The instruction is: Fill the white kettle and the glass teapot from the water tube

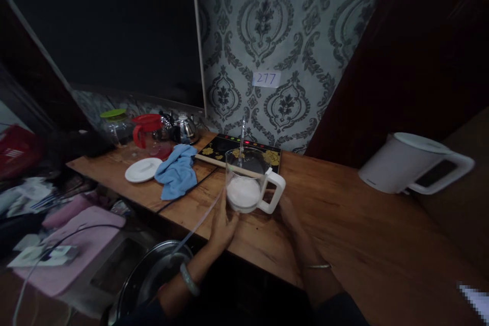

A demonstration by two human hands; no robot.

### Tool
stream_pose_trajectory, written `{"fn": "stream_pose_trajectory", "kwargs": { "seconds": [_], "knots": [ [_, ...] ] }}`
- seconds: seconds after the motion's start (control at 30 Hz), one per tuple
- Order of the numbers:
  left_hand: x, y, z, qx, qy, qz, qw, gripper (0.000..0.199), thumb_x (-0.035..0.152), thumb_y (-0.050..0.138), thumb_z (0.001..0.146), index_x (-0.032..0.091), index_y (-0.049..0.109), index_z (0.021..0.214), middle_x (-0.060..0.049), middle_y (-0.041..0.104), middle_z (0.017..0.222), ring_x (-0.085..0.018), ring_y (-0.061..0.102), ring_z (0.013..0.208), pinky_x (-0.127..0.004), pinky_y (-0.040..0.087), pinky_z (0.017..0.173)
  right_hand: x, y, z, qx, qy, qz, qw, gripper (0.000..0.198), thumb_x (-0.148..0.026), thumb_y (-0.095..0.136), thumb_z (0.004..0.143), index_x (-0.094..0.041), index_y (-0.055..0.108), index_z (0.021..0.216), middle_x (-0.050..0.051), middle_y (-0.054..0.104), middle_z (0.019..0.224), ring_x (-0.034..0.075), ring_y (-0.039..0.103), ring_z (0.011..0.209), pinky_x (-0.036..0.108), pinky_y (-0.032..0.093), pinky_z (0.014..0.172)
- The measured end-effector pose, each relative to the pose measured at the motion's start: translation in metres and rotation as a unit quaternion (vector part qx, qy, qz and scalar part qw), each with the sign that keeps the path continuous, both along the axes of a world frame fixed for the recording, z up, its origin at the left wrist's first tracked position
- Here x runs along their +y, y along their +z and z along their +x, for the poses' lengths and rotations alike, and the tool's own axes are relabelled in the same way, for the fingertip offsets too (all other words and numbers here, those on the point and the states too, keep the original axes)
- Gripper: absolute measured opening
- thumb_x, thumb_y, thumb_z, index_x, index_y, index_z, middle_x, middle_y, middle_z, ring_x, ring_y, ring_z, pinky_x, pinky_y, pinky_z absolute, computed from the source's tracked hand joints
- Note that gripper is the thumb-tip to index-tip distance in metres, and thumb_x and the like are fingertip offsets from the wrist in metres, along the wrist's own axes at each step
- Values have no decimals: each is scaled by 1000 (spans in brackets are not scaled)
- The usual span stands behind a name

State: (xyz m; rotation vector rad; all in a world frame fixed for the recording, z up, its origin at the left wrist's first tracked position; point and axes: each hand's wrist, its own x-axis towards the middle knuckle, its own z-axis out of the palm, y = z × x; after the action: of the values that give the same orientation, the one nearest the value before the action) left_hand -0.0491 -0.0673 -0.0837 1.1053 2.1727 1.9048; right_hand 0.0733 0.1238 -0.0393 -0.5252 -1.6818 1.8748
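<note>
A clear glass jug with a white handle stands upright near the table's front edge. Its lower part looks white; whether that is a base or contents I cannot tell. My left hand curls around the jug's lower left side, thumb at the front. On the other side, my right hand reaches past the handle to the jug's lower right, its fingers mostly hidden. Behind the rim rises a thin, clear, shiny rod, its lower end unclear. A pale strip or tube slants from the jug's left down to a metal basin.
Behind the jug lies a black induction hob with gold flowers. A blue cloth, a white plate, a red-lidded jug and a metal kettle stand left. A white electric kettle is at right.
</note>
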Motion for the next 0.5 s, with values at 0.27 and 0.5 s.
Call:
{"fn": "stream_pose_trajectory", "kwargs": {
  "seconds": [0.27,0.5],
  "knots": [
    [1,-7,-2,-32,-13,29,999,82,52,62,90,21,30,158,-15,33,165,-32,31,153,-50,28,125,-6,2,-1,5,-10,-33,999,52,-67,64,77,-18,79,88,9,76,83,23,68,69,30,51,56],
    [1,-8,-3,-25,-1,28,999,78,50,60,91,21,32,158,-14,35,164,-31,32,152,-51,25,126,-11,14,2,-6,-12,-16,1000,59,-72,66,74,-17,80,88,9,76,82,22,67,67,31,52,60]
  ]
}}
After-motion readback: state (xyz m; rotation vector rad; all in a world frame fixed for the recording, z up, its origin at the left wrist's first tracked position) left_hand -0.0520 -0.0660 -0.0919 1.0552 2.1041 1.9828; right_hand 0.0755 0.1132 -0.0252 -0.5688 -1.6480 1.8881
